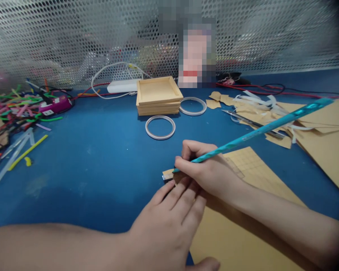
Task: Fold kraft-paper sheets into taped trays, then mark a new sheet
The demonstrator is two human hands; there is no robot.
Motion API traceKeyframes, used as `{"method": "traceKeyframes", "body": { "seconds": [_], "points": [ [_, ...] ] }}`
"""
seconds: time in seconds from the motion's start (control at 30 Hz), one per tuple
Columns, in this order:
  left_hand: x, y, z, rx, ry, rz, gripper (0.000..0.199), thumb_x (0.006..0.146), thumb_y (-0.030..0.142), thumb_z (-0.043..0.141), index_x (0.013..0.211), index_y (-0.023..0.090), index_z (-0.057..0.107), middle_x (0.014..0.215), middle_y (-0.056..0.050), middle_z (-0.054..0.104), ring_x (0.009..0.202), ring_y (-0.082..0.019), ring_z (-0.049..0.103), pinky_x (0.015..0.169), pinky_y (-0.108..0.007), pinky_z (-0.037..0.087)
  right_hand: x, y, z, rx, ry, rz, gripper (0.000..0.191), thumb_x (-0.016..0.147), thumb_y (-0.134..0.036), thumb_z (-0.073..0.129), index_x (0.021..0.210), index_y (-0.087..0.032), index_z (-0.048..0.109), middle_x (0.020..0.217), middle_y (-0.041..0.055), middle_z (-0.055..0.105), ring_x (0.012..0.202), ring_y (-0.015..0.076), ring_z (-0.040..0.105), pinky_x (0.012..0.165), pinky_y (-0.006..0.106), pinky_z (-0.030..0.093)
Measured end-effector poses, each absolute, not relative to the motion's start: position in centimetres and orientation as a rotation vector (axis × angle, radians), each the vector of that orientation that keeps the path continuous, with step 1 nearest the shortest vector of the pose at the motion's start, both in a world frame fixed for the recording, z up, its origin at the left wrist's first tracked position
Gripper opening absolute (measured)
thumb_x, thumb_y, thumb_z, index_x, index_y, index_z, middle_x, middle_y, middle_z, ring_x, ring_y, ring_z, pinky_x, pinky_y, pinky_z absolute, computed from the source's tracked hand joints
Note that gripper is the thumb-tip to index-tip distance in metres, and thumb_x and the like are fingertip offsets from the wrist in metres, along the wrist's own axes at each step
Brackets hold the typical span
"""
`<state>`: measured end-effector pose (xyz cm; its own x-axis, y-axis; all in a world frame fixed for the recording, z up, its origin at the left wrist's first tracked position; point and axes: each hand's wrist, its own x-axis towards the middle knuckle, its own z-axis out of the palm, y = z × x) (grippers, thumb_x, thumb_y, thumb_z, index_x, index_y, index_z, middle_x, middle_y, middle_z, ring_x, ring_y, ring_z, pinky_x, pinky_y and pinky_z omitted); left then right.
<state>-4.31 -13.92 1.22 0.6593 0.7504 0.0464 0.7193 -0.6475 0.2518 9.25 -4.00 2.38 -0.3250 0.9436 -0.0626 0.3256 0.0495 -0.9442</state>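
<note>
My right hand (206, 165) is closed round a long teal pencil (260, 131), with its point down at the corner of a sheet of brown paper (223, 237). Fingers stretched out, my left hand (172, 214) presses flat on the same sheet, just in front of the right hand. Beyond its fingertips shows the end of a small dark and white piece (167, 178); the rest is hidden under the hands, so I cannot tell its kind. Faint pencilled lines (251, 160) run across the sheet right of my right hand.
Beyond my hands lie two tape rolls (160, 138) (203, 111) and a stack of shallow tan boxes (158, 90). Paper scraps and tweezers-like metal tool (271, 131) lie right, beside larger brown sheets (330, 146). Colourful pipe cleaners (14, 105) and a purple glue gun (55, 106) lie left.
</note>
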Motion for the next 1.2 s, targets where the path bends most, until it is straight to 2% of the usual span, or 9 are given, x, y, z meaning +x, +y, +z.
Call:
{"method": "traceKeyframes", "body": {
  "seconds": [0.17, 0.33, 0.77, 1.2],
  "points": [
    [-4.7, -13.7, 1.8, 2.600, 1.144, 0.140, 0.075, 0.094, 0.061, 0.031, 0.147, 0.007, 0.030, 0.154, -0.013, 0.023, 0.144, -0.025, 0.017, 0.119, -0.036, 0.007, 9.4, -3.9, 2.2, -1.237, -1.691, 1.384, 0.029, 0.068, -0.014, 0.057, 0.054, -0.021, 0.033, 0.049, -0.0077, 0.037, 0.046, 0.0074, 0.037, 0.041, 0.020, 0.030],
    [-4.9, -13.7, 2.5, 2.559, 1.133, 0.117, 0.074, 0.093, 0.056, 0.040, 0.148, 0.007, 0.028, 0.156, -0.013, 0.018, 0.145, -0.024, 0.014, 0.119, -0.036, 0.008, 9.5, -3.9, 2.2, -1.214, -1.675, 1.443, 0.028, 0.069, -0.014, 0.056, 0.056, -0.021, 0.033, 0.049, -0.0074, 0.038, 0.047, 0.0088, 0.044, 0.043, 0.021, 0.031],
    [-5.1, -13.6, 2.7, 2.477, 1.103, 0.175, 0.073, 0.093, 0.055, 0.040, 0.145, 0.005, 0.034, 0.153, -0.018, 0.024, 0.143, -0.028, 0.019, 0.117, -0.043, 0.017, 9.2, -4.0, 2.1, -1.187, -1.740, 1.307, 0.026, 0.069, -0.017, 0.055, 0.056, -0.022, 0.033, 0.053, -0.0068, 0.036, 0.050, 0.0093, 0.036, 0.046, 0.023, 0.028],
    [-4.9, -13.6, 2.6, 2.511, 1.120, 0.184, 0.079, 0.092, 0.059, 0.039, 0.148, 0.005, 0.026, 0.156, -0.016, 0.014, 0.144, -0.028, 0.014, 0.118, -0.043, 0.014, 9.2, -4.0, 2.1, -1.187, -1.678, 1.096, 0.031, 0.074, -0.024, 0.057, 0.055, -0.022, 0.033, 0.051, -0.0075, 0.032, 0.050, 0.0094, 0.030, 0.048, 0.025, 0.027]
  ]
}}
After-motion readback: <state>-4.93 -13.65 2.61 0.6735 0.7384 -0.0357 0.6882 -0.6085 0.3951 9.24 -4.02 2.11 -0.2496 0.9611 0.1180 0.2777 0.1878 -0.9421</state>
